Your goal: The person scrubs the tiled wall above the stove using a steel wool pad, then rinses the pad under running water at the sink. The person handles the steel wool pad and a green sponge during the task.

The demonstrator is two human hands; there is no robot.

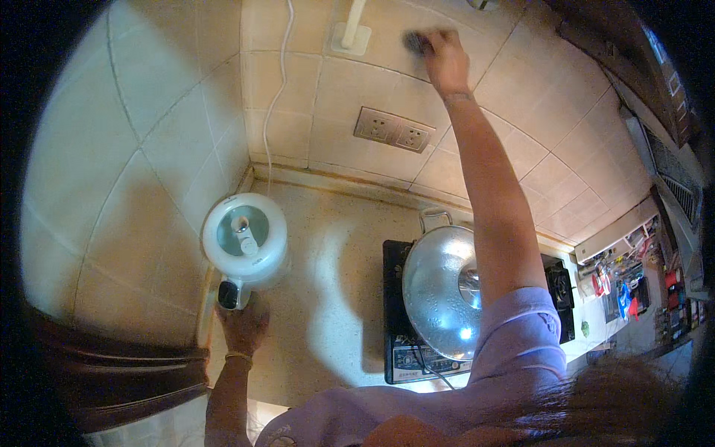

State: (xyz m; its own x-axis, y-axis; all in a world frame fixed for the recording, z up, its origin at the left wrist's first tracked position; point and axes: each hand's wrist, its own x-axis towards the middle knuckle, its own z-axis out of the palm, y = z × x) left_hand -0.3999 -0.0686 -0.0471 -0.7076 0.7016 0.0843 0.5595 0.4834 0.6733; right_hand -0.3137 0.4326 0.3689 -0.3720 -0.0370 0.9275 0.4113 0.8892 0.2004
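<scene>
At the counter's left end stands a white jug-like kitchen appliance with a round, clear-centred lid and a dark panel on top of its handle. My left hand grips that handle from below; its fingers are partly hidden in shadow. Raised high against the tiled wall, my right hand holds a small dark object. That object is motion-blurred, so I cannot tell its exact kind or whether it touches the tiles.
A wok with a domed metal lid sits on an induction cooker under my right arm. Wall sockets are set above the counter. A white cord hangs behind the appliance. A gas hob lies farther right.
</scene>
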